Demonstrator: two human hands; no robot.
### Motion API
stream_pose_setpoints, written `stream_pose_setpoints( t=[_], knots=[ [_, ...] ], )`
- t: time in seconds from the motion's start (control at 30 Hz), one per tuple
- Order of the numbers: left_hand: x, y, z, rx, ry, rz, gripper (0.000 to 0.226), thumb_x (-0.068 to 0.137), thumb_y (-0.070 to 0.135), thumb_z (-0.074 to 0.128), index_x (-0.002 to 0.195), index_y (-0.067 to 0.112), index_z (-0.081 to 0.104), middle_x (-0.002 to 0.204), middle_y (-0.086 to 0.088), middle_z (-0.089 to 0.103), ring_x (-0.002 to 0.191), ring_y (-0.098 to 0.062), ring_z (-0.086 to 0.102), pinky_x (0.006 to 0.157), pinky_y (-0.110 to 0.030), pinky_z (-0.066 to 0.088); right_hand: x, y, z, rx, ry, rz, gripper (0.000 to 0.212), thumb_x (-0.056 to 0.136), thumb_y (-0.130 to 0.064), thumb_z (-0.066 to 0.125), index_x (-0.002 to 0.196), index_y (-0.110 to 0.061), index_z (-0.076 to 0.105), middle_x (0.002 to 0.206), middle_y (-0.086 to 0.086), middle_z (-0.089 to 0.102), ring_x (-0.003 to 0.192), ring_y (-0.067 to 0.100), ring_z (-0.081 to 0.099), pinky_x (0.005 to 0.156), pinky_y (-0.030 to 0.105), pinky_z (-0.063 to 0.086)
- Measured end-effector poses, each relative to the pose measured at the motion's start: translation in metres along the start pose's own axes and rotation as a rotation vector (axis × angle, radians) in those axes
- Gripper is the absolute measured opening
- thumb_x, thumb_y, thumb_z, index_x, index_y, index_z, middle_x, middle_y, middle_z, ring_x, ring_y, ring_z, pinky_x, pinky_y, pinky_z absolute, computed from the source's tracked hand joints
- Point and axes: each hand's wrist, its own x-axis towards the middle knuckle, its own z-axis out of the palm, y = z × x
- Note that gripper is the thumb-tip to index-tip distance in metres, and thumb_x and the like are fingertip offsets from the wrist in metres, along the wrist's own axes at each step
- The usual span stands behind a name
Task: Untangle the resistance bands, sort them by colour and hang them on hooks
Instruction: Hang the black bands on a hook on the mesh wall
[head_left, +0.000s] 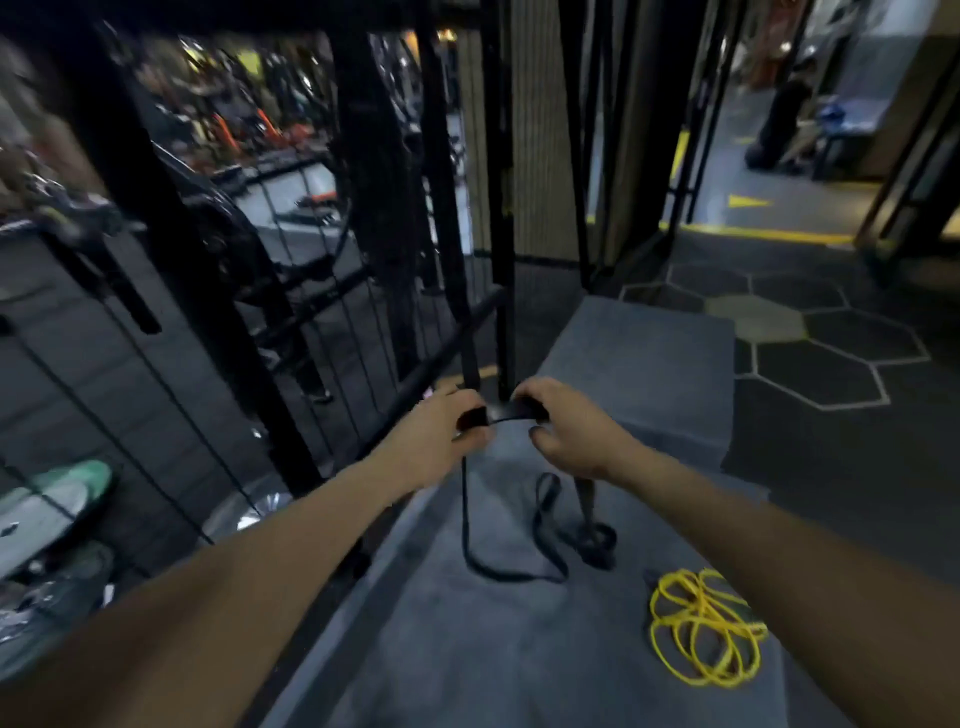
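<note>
fingers (470, 415) grip black band (511, 410) | yellow bands (701, 629) near | rack (395, 208) ahead

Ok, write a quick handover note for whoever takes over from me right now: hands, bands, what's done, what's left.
Left hand and right hand both grip one black band, stretched between them.
The rest of the black band trails in loops on the grey mat.
Yellow bands lie in a tangled heap on the mat, apart from the black.
Done: the colours lie apart.
Left: finish untangling the black, untangle the yellow, hang both. No hooks can be made out.
</note>
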Motion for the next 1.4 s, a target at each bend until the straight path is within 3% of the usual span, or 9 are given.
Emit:
stream_pose_setpoints(
  t=[0.17,0.4,0.63,0.9,1.0,1.07,1.13,1.27,1.4],
  knots=[
    [-0.034,0.03,-0.112,0.041,0.185,-0.088,0.017,0.094,0.031,0.049,0.08,0.02,0.05,0.078,0.0,0.049,0.068,-0.014,0.046,0.056,-0.019,0.031,0.021,-0.085,-0.058,0.034,0.094,-0.183,0.018,0.089,-0.005,0.05,0.106,-0.01,0.052,0.1,-0.003,0.048,0.089,0.014,0.048,0.073,0.019,0.033],
    [-0.088,0.077,-0.219,-0.235,0.443,-0.187,0.016,0.094,0.025,0.051,0.078,0.022,0.052,0.07,-0.001,0.05,0.072,-0.02,0.052,0.067,-0.035,0.045,0.046,-0.192,-0.118,0.138,0.181,-0.402,0.011,0.091,-0.013,0.057,0.102,-0.015,0.059,0.091,-0.004,0.058,0.085,0.014,0.055,0.075,0.023,0.042],
    [-0.124,0.094,-0.295,-0.187,0.523,-0.211,0.012,0.093,0.029,0.053,0.082,0.025,0.056,0.073,0.002,0.056,0.077,-0.021,0.056,0.071,-0.038,0.049,0.06,-0.268,-0.157,0.069,0.325,-0.586,0.018,0.089,-0.022,0.06,0.102,-0.016,0.072,0.075,-0.012,0.05,0.075,0.01,0.051,0.062,0.003,0.034],
    [-0.168,0.081,-0.357,-0.56,0.63,-0.229,0.013,0.094,0.011,0.052,0.105,0.011,0.057,0.086,-0.001,0.057,0.076,-0.01,0.053,0.081,-0.028,0.051,0.08,-0.351,-0.145,0.37,0.334,-0.66,0.021,0.087,-0.023,0.062,0.103,-0.014,0.072,0.08,-0.011,0.056,0.077,0.001,0.054,0.066,0.007,0.037],
    [-0.184,0.068,-0.381,-0.644,0.725,-0.234,0.009,0.092,0.018,0.056,0.098,0.013,0.06,0.088,-0.001,0.057,0.072,-0.011,0.051,0.068,-0.024,0.047,0.09,-0.382,-0.129,0.464,0.29,-0.695,0.022,0.088,-0.023,0.061,0.098,-0.008,0.073,0.093,-0.005,0.066,0.082,-0.005,0.059,0.078,0.014,0.043],
    [-0.193,0.061,-0.396,-0.61,0.804,-0.223,0.008,0.092,0.018,0.055,0.092,0.013,0.06,0.079,0.001,0.053,0.065,-0.011,0.046,0.056,-0.018,0.044,0.099,-0.401,-0.119,0.508,0.258,-0.724,0.024,0.09,-0.018,0.058,0.097,0.0,0.072,0.099,0.0,0.067,0.085,-0.006,0.061,0.088,0.014,0.044],
    [-0.2,0.053,-0.414,-0.556,0.871,-0.199,0.013,0.092,0.017,0.056,0.098,0.007,0.062,0.081,-0.001,0.053,0.066,-0.011,0.048,0.051,-0.015,0.045,0.11,-0.419,-0.11,0.538,0.249,-0.747,0.024,0.091,-0.014,0.057,0.1,0.004,0.07,0.1,0.003,0.068,0.083,-0.009,0.061,0.082,0.009,0.044],
    [-0.207,0.043,-0.453,-0.332,1.038,-0.152,0.009,0.086,0.009,0.064,0.093,0.004,0.065,0.075,-0.005,0.058,0.063,-0.009,0.056,0.067,-0.031,0.05,0.137,-0.453,-0.098,0.608,0.246,-0.749,0.025,0.09,-0.013,0.058,0.109,0.0,0.067,0.096,0.002,0.067,0.073,-0.013,0.056,0.065,-0.001,0.04],
    [-0.21,0.039,-0.488,-0.089,1.132,-0.073,0.01,0.081,0.004,0.068,0.091,0.002,0.07,0.07,-0.001,0.06,0.062,-0.009,0.053,0.063,-0.018,0.046,0.158,-0.477,-0.095,0.728,0.212,-0.72,0.023,0.089,-0.017,0.06,0.108,-0.007,0.069,0.075,-0.006,0.062,0.057,-0.008,0.054,0.053,0.009,0.042]
  ],
)
